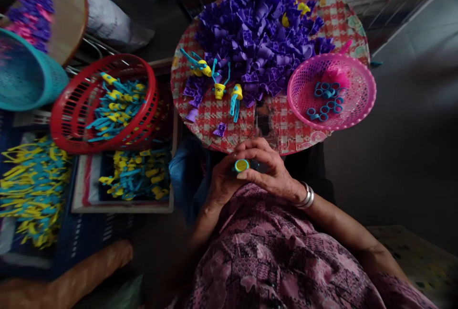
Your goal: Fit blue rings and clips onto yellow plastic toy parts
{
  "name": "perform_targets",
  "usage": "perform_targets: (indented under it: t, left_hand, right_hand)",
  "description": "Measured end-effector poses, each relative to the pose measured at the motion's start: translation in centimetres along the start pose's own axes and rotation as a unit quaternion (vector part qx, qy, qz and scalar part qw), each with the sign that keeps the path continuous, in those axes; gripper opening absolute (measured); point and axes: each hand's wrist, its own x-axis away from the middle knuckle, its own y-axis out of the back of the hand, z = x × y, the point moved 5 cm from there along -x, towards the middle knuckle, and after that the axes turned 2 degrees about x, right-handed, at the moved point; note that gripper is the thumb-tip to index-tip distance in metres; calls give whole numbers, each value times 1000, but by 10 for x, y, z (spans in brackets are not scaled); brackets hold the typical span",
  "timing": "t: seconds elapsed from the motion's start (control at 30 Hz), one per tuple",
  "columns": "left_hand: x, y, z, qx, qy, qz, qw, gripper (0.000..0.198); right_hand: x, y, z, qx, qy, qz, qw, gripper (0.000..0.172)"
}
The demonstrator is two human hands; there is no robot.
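Note:
Both hands are together in front of the round table's near edge. Between them is a small plastic piece [242, 165], its round yellow end ringed in teal. My left hand [222, 180] is closed around its left side. The thumb of my right hand [270, 168] presses its near edge, with the fingers curled over it. The rest of the piece is hidden by the hands. Just beyond, a yellow cup-shaped part with teal strips [219, 90] and a similar part [236, 93] lie on the table, near a loose purple piece [220, 130].
A big heap of purple plastic pieces [257, 37] covers much of the checked table [300, 139]. At right a pink basket [370, 96] holds teal rings [324, 110]. To the left are a red basket [59, 130], a tray [125, 207] of yellow-teal parts and another person's arm [89, 263].

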Motion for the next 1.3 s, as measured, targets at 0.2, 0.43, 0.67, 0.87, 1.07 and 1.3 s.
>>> perform_targets:
  t: [0.2, 0.43, 0.67, 0.87, 1.07, 1.3]
  left_hand:
    - [-2, 9, 22, 41, -24, -6, 999, 43]
    - [-4, 4, 26, 106, -9, 29, 994, 47]
    - [-2, 1, 27, 140, 30, 69, 987, 61]
    - [1, -3, 24, 64, 34, 102, 992, 58]
    - [2, -2, 25, 82, 55, 88, 991, 62]
    - [1, 1, 18, 0, 28, 33, 999, 47]
  right_hand:
    - [1, -9, 5, 109, 50, -19, 993, 34]
    - [0, -13, 4, 100, 1, -21, 995, 41]
    - [-2, -3, -3, -43, -89, -18, 995, 48]
    - [-9, -8, 1, -35, -43, 122, 991, 49]
    - [-9, -10, 1, -50, -18, 106, 993, 41]
    - [-4, -11, -8, -37, -82, -14, 996, 33]
